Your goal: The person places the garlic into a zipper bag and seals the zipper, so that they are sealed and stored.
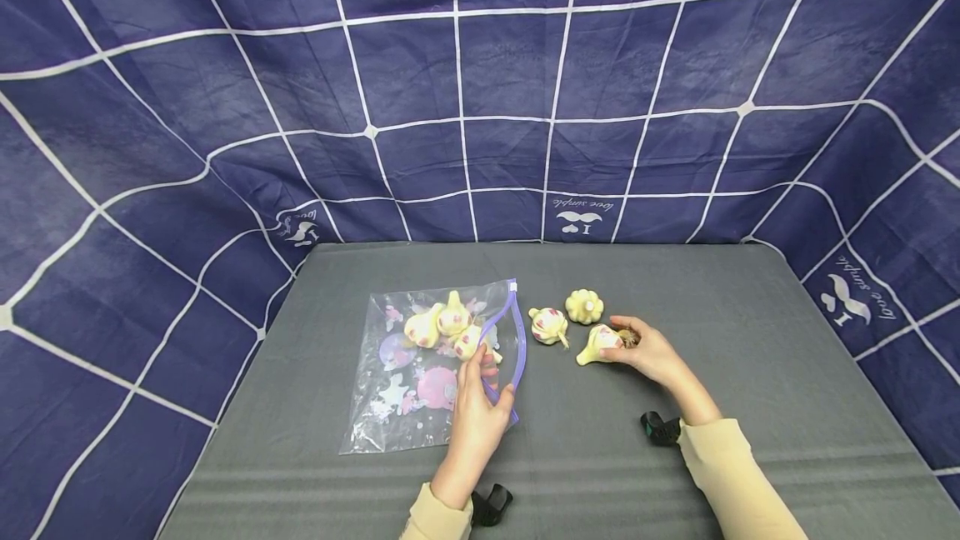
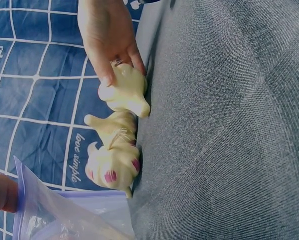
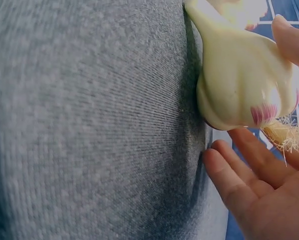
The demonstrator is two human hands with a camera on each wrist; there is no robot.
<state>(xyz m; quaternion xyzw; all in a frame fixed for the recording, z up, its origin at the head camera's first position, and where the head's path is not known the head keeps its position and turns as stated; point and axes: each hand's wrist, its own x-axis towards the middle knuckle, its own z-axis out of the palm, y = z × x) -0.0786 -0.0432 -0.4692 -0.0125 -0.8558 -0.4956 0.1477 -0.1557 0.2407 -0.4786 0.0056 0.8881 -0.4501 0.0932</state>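
A clear zip bag (image 1: 375, 423) with a purple zip edge lies flat on the table, printed with pink and white shapes. Three garlic bulbs (image 1: 453, 317) show inside it. My left hand (image 1: 477, 415) holds the bag at its mouth, which gapes a little; part of the fingers is hidden by the plastic. To the right, my right hand (image 1: 651, 354) grips a garlic bulb (image 3: 244, 75) with thumb on one side and fingers on the other, its stem pointing towards the bag. Two more bulbs, a pink-marked garlic bulb (image 1: 548, 326) and a plain pale one (image 1: 584, 307), lie between bag and right hand.
The grey cloth-covered table (image 1: 600, 473) ends at a blue curtain (image 1: 510, 82) with white grid lines, which stands behind and at both sides. Black straps (image 1: 660, 429) are on both wrists.
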